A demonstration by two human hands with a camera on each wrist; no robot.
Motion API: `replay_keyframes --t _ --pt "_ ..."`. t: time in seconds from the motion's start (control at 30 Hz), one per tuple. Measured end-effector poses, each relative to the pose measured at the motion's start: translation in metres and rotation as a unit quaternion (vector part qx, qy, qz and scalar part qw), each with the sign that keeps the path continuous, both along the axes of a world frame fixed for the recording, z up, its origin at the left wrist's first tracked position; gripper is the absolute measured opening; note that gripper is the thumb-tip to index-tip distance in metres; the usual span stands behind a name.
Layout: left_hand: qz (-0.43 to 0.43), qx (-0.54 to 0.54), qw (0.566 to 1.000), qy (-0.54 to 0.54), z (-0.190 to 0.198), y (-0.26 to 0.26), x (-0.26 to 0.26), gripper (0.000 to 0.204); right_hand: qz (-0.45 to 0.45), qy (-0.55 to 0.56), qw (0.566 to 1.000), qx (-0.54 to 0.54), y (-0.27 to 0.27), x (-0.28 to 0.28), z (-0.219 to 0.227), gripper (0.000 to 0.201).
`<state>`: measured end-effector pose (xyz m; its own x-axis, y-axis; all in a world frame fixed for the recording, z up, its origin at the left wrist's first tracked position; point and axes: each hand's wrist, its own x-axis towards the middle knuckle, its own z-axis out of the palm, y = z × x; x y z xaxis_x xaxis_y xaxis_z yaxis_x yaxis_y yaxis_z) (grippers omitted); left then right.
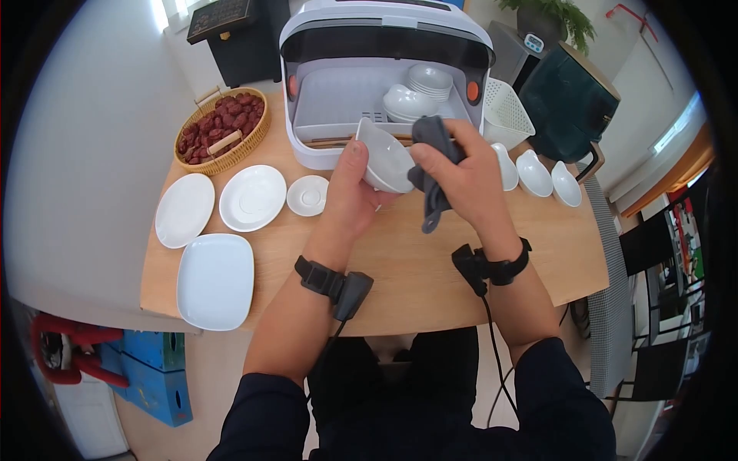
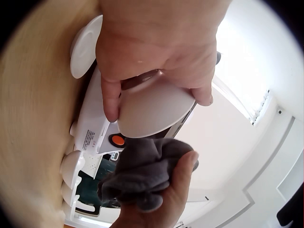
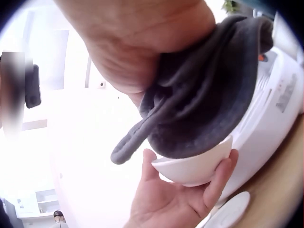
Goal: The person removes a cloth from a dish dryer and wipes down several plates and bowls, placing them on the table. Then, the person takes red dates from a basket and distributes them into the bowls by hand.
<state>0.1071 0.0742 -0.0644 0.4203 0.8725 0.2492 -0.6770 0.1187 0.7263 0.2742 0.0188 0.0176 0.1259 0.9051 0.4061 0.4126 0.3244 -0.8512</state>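
Note:
A white bowl with a pointed lip [image 1: 387,161] is gripped by the left hand [image 1: 350,192], thumb on one side and fingers on the other. In the left wrist view the bowl [image 2: 154,107] hangs between the thumb and fingers of the left hand [image 2: 159,47]. The right hand [image 1: 469,180] holds a bunched dark grey cloth [image 1: 435,146] at the bowl's right side. The right wrist view has the cloth [image 3: 204,95] over the opening of the bowl [image 3: 194,166], hiding its inside.
An open white cabinet [image 1: 323,100] with stacked bowls [image 1: 411,102] stands behind. White plates [image 1: 252,197], a square tray [image 1: 216,281] and a basket of red fruit [image 1: 223,127] lie left. Several small bowls [image 1: 534,174] and a white basket [image 1: 507,111] are right.

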Motion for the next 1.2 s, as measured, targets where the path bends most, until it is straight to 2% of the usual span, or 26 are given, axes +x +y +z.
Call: replay_keyframes --t 0.03,0.07,0.1,0.13,0.17,0.23,0.33,0.4,0.47,0.53,0.57,0.63,0.7,0.77,0.8,0.83,0.9,0.93,1.0,1.03,1.1,1.13,1.2 --pt "0.006 -0.017 1.0 -0.001 0.003 -0.004 0.004 0.064 -0.002 0.003 1.0 -0.001 0.002 0.0 -0.009 0.027" --pt "0.015 -0.034 0.999 -0.002 0.004 -0.006 0.006 0.061 0.037 -0.07 0.991 0.103 0.003 -0.004 -0.013 0.026" --pt "0.018 -0.036 0.999 0.0 -0.003 -0.002 0.005 0.061 0.077 -0.142 0.965 0.206 0.004 -0.009 -0.019 0.025" --pt "0.015 -0.04 0.999 -0.006 -0.014 0.005 0.004 0.059 0.082 -0.199 0.941 0.261 0.004 -0.015 -0.027 0.022" --pt "0.012 -0.044 0.999 -0.013 -0.015 0.006 0.002 0.057 0.085 -0.196 0.942 0.26 0.004 -0.017 -0.033 0.022" --pt "0.028 -0.049 0.998 -0.02 -0.016 0.005 0.0 0.054 0.082 -0.3 0.908 0.281 0.003 -0.019 -0.041 0.02" --pt "0.037 -0.072 0.996 -0.023 -0.001 -0.002 -0.001 0.055 0.116 -0.319 0.913 0.225 -0.008 -0.01 -0.028 0.017" --pt "0.075 -0.051 0.996 -0.014 0.006 -0.006 -0.006 0.058 0.106 -0.312 0.924 0.193 -0.011 0.015 -0.022 0.016" --pt "0.058 -0.035 0.997 -0.025 0.013 -0.008 -0.009 0.061 0.095 -0.304 0.935 0.155 -0.011 0.026 -0.021 0.015" --pt "0.032 -0.02 0.999 -0.039 0.012 -0.01 -0.002 0.064 -0.012 -0.155 0.973 0.172 -0.007 0.034 -0.017 0.018" --pt "0.02 -0.008 1.0 -0.016 0.01 -0.011 0.002 0.07 -0.017 -0.156 0.973 0.171 -0.009 0.031 -0.018 0.018" --pt "0.002 0.005 1.0 0.012 0.008 -0.016 0.008 0.075 -0.049 -0.218 0.933 0.282 -0.009 0.008 -0.024 0.022" --pt "-0.016 0.04 0.998 0.034 0.007 -0.02 0.012 0.081 -0.049 -0.242 0.927 0.282 -0.006 -0.005 -0.037 0.024" --pt "-0.015 0.068 0.997 0.042 0.0 -0.017 0.013 0.08 0.039 -0.238 0.939 0.245 -0.004 -0.011 -0.05 0.022" --pt "-0.01 0.032 0.999 0.041 -0.001 -0.017 0.008 0.079 0.106 -0.226 0.941 0.228 -0.003 -0.008 -0.047 0.019" --pt "-0.003 -0.005 0.999 0.039 -0.001 -0.017 0.006 0.078 0.106 -0.225 0.941 0.229 -0.006 -0.003 -0.043 0.019" --pt "0.005 0.008 0.999 0.036 0.0 -0.017 0.007 0.077 0.203 -0.252 0.931 0.17 -0.011 0.007 -0.034 0.02" --pt "0.01 0.02 0.999 0.031 -0.001 -0.017 0.009 0.077 0.199 -0.251 0.932 0.171 -0.014 0.009 -0.033 0.02" --pt "0.0 0.033 0.999 0.042 -0.003 -0.016 0.013 0.077 0.087 -0.372 0.916 0.122 -0.02 0.012 -0.033 0.017" --pt "-0.006 0.043 0.998 0.051 -0.004 -0.016 0.014 0.078 0.084 -0.369 0.918 0.121 -0.019 0.01 -0.036 0.017" --pt "-0.014 0.03 0.998 0.055 0.0 -0.023 0.018 0.078 -0.085 -0.386 0.903 0.168 -0.012 -0.001 -0.044 0.011" --pt "-0.018 0.017 0.998 0.054 0.002 -0.027 0.021 0.078 -0.088 -0.384 0.904 0.168 -0.007 -0.002 -0.047 0.011" --pt "-0.032 -0.01 0.998 0.051 -0.002 -0.03 0.022 0.077 -0.111 -0.294 0.915 0.253 0.0 -0.005 -0.051 0.008"
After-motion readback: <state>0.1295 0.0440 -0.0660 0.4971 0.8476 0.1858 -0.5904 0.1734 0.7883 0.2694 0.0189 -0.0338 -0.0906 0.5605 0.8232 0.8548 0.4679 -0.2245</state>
